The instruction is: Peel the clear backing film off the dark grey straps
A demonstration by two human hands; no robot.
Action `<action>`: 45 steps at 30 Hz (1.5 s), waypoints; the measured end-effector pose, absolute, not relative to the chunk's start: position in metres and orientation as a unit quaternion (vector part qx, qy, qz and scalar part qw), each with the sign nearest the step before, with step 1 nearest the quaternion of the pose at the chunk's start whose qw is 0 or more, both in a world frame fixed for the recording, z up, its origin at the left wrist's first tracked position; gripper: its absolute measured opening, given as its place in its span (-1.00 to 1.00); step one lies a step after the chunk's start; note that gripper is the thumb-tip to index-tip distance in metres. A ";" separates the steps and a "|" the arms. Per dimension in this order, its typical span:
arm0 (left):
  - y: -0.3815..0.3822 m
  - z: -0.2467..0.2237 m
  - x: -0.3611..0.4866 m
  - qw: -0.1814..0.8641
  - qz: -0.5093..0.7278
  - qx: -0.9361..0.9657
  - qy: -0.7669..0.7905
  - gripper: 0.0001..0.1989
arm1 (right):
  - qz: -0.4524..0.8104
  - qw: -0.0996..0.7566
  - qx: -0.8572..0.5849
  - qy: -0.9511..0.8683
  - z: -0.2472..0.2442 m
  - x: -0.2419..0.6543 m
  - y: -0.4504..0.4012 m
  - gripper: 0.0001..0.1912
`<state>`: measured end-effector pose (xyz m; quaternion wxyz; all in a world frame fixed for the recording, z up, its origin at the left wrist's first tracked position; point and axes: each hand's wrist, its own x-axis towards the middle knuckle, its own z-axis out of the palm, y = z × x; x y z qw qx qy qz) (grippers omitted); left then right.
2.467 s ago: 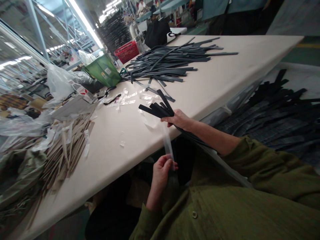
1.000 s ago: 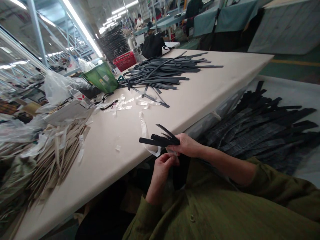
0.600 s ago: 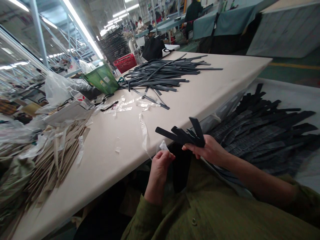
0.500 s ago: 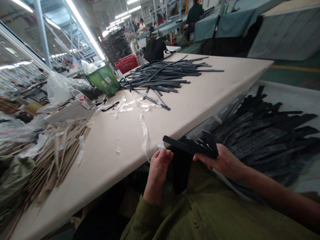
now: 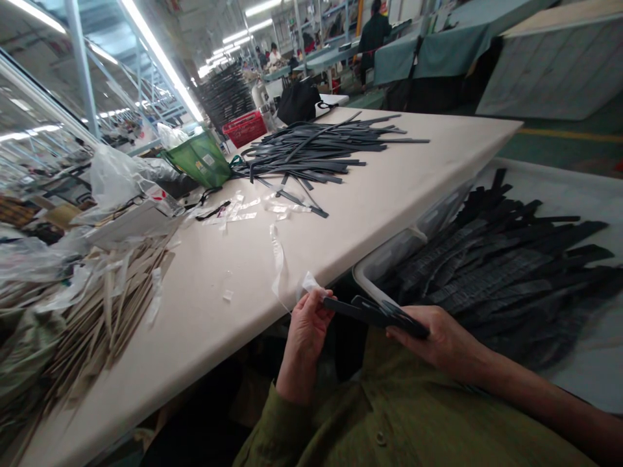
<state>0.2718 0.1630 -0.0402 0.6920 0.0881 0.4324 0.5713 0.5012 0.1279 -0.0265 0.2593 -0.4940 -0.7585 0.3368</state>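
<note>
My right hand (image 5: 438, 337) is closed around a bunch of black fabric strips (image 5: 363, 311), their ends pointing left. My left hand (image 5: 309, 324) pinches a small piece of white film (image 5: 310, 281) at the table edge, and the tip of one black strip reaches its fingers. Whether those fingers also grip the strip I cannot tell. Beyond my left hand a crinkled white ribbon of film (image 5: 278, 253) lies on the pale table (image 5: 233, 363). To the right of my right hand, many similar black strips (image 5: 467, 259) lie in a white plastic bin (image 5: 370, 275).
A pile of dark strips (image 5: 311, 149) covers the table's far part, beside a green basket (image 5: 202, 159), a red basket (image 5: 244, 128) and a black bag (image 5: 299, 100). Tan strips (image 5: 107, 318) and clear plastic bags (image 5: 114, 175) crowd the left. A person (image 5: 374, 39) stands far off.
The black strips in my right hand have tilted flatter and dropped slightly, their ends now meeting my left fingers. More of the white film shows above my left hand.
</note>
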 end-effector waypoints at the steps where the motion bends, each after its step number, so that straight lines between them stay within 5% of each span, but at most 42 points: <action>1: 0.163 -0.041 0.272 0.692 0.571 0.088 0.433 -0.51 | 0.337 0.258 -0.495 -0.758 -0.027 0.502 0.128 -0.68; 28: 0.163 -0.056 0.281 0.690 0.589 0.049 0.418 -0.67 | 0.316 0.315 -0.525 -0.724 -0.034 0.504 0.131 -0.68; 45: 0.151 -0.061 0.308 0.710 0.564 0.114 0.405 -0.65 | 0.310 0.272 -0.514 -0.752 -0.042 0.490 0.133 -0.64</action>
